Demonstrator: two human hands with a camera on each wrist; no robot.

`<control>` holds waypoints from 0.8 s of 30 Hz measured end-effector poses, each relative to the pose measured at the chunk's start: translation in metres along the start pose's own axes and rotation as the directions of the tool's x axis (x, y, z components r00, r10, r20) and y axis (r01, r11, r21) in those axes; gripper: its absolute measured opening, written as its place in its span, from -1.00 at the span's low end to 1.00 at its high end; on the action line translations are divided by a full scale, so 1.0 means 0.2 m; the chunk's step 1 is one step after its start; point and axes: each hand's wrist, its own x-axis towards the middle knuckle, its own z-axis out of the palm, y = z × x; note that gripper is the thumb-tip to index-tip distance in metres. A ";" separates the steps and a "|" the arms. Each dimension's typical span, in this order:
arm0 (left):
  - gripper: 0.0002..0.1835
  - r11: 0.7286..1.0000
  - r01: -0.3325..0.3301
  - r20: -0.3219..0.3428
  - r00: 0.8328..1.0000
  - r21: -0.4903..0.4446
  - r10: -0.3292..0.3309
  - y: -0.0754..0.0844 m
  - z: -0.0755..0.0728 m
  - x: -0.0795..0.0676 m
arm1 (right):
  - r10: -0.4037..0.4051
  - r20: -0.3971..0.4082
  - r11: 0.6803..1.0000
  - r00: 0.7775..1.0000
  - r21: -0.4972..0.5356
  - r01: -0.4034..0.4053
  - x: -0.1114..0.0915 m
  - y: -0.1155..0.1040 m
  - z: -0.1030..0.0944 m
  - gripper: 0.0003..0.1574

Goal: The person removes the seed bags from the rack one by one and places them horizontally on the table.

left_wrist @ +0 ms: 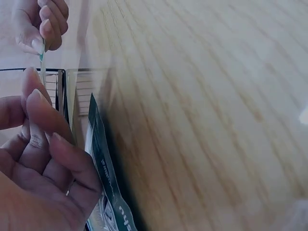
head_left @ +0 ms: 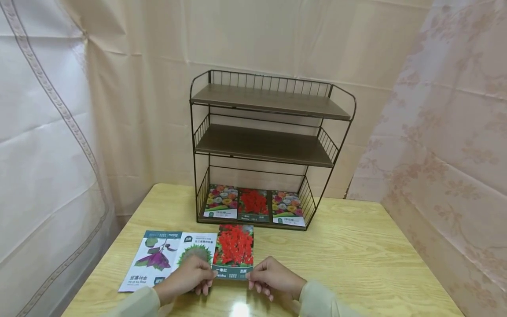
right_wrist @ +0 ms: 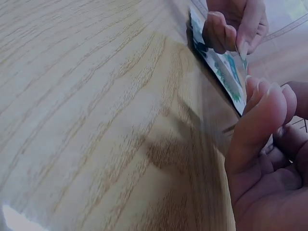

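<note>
A seed packet with red flowers [head_left: 233, 246] is held between my two hands, raised a little off the table in front of the rack. My left hand [head_left: 190, 277] pinches its lower left corner; my right hand [head_left: 275, 277] pinches the lower right one. Seen edge-on, the packet is a thin strip between the fingertips in both wrist views. Under and beside my left hand lie a packet with a green spiky flower [head_left: 194, 251], partly covered by that hand, and a packet with a purple leafy plant [head_left: 156, 257], printed upside down to me.
A dark three-tier rack [head_left: 263, 145] stands at the back of the wooden table [head_left: 348, 259]. On its bottom shelf lie a red-flower packet [head_left: 253, 202] and two mixed-flower packets [head_left: 222, 200], side by side. Curtains [head_left: 146, 110] hang behind and at both sides.
</note>
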 end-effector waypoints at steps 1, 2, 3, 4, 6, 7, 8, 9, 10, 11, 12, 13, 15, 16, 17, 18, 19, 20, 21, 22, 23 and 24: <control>-0.67 1.000 -0.007 -0.003 1.000 0.010 0.007 0.00 0.00 0.00 | 0.003 -0.003 1.000 1.000 0.001 -0.003 0.00 0.00 0.00 -0.57; -0.67 1.000 -0.015 -0.006 1.000 0.022 0.015 0.00 0.00 0.00 | 0.006 -0.006 1.000 1.000 0.001 -0.006 0.00 0.00 0.00 -0.57; -0.67 0.999 -0.023 -0.009 1.000 0.035 0.023 0.00 0.00 0.00 | 0.007 -0.009 1.000 1.000 -0.001 -0.007 0.00 0.00 0.00 -0.57; -0.66 0.998 -0.030 -0.012 0.999 0.046 0.031 0.01 0.01 0.00 | 0.007 -0.012 1.000 1.000 -0.003 -0.007 0.00 0.00 0.00 -0.56; -0.66 0.997 -0.033 -0.016 0.999 0.063 0.035 0.01 0.01 0.00 | 0.010 -0.016 1.000 1.000 -0.011 -0.010 -0.01 0.00 0.00 -0.55; -0.66 0.997 -0.030 -0.017 0.999 0.067 0.032 0.01 0.01 0.00 | 0.014 -0.016 1.000 1.000 -0.010 -0.014 -0.01 0.00 0.00 -0.53; -0.66 0.997 -0.029 -0.016 0.999 0.066 0.030 0.00 0.02 0.00 | 0.017 -0.016 1.000 1.000 -0.010 -0.017 -0.01 0.00 0.01 -0.52; -0.66 0.997 -0.026 -0.018 0.999 0.069 0.027 0.00 0.02 0.01 | 0.017 -0.016 1.000 1.000 -0.011 -0.017 -0.01 0.01 0.01 -0.52; -0.66 0.997 -0.023 -0.021 0.999 0.075 0.024 0.00 0.02 0.01 | 0.020 -0.014 1.000 1.000 -0.008 -0.020 -0.01 0.01 0.01 -0.51; -0.67 0.997 -0.016 -0.022 1.000 0.078 0.018 -0.01 0.02 0.01 | 0.023 -0.012 1.000 1.000 -0.004 -0.023 -0.01 0.01 0.02 -0.50; -0.68 0.997 -0.004 -0.022 1.000 0.080 0.006 -0.01 0.02 0.02 | 0.027 -0.011 1.000 1.000 0.002 -0.027 -0.01 0.01 0.02 -0.50; -0.69 0.996 0.005 -0.022 1.000 0.089 -0.003 -0.01 0.02 0.02 | 0.031 -0.010 0.999 0.999 0.006 -0.031 -0.01 0.02 0.02 -0.50; -0.69 0.993 0.026 -0.025 0.999 0.115 -0.024 0.00 0.03 0.02 | 0.042 -0.010 0.999 0.999 0.012 -0.041 -0.01 0.02 0.02 -0.50; -0.70 0.991 0.037 -0.027 0.999 0.128 -0.034 0.00 0.03 0.02 | 0.048 -0.010 0.999 0.999 0.019 -0.048 -0.01 0.02 0.02 -0.50; -0.70 0.989 0.047 -0.031 0.999 0.138 -0.044 0.00 0.03 0.02 | 0.054 -0.012 0.998 0.998 0.022 -0.053 -0.01 0.02 0.03 -0.51; -0.69 0.987 0.058 -0.036 0.998 0.151 -0.053 0.00 0.03 0.02 | 0.059 -0.017 0.998 0.998 0.022 -0.058 -0.01 0.03 0.03 -0.52; -0.69 0.985 0.063 -0.043 0.997 0.164 -0.057 0.00 0.04 0.02 | 0.067 -0.019 0.997 0.998 0.027 -0.066 -0.01 0.03 0.03 -0.53; -0.69 0.983 0.065 -0.048 0.997 0.173 -0.057 0.01 0.04 0.02 | 0.076 -0.019 0.997 0.997 0.031 -0.076 -0.01 0.03 0.03 -0.54; -0.69 0.981 0.065 -0.054 0.997 0.182 -0.056 0.01 0.04 0.02 | 0.087 -0.019 0.996 0.996 0.036 -0.086 -0.01 0.03 0.03 -0.56; -0.69 0.980 0.065 -0.057 0.997 0.187 -0.056 0.01 0.04 0.02 | 0.097 -0.018 0.995 0.995 0.040 -0.096 -0.01 0.03 0.04 -0.57; -0.69 0.980 0.065 -0.058 0.997 0.188 -0.055 0.01 0.05 0.02 | 0.103 -0.018 0.994 0.995 0.042 -0.102 -0.01 0.03 0.04 -0.58; -0.70 0.980 0.060 -0.055 0.997 0.192 -0.050 0.01 0.05 0.02 | 0.109 -0.018 0.993 0.994 0.046 -0.108 -0.01 0.03 0.04 -0.59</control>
